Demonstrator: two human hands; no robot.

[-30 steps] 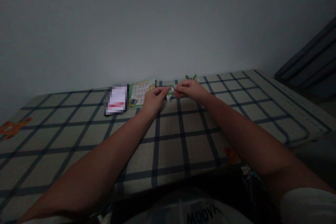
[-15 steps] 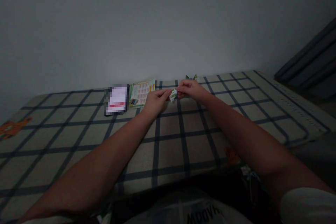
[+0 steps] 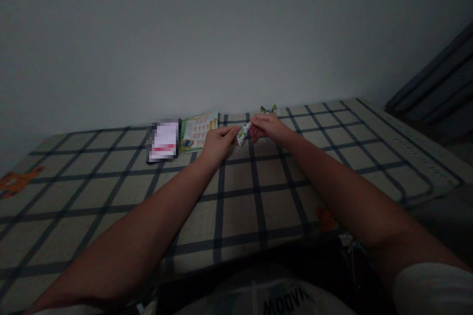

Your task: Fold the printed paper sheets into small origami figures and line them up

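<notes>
A small white-and-green piece (image 3: pixel 242 134), folded paper or a wrapper by its look, is held above the checked cloth between my two hands. My left hand (image 3: pixel 218 143) pinches its left side with thumb and forefinger. My right hand (image 3: pixel 272 129) is closed at its upper right corner, fingertips pressed together there. Just behind the right hand, a green-and-dark crumpled-looking item (image 3: pixel 268 109) is partly hidden. Left of my left hand lies a green and white printed sheet (image 3: pixel 200 130).
A dark-framed device (image 3: pixel 164 140) with a blurred bright screen lies left of the printed sheet. The checked cloth (image 3: pixel 236 216) covers the surface up to a plain wall (image 3: pixel 236 34). Dark folded fabric (image 3: pixel 439 78) hangs at the right.
My right hand's fingers have shifted slightly at the piece's corner, and the piece now looks more stretched toward the upper right. The left hand has hardly moved.
</notes>
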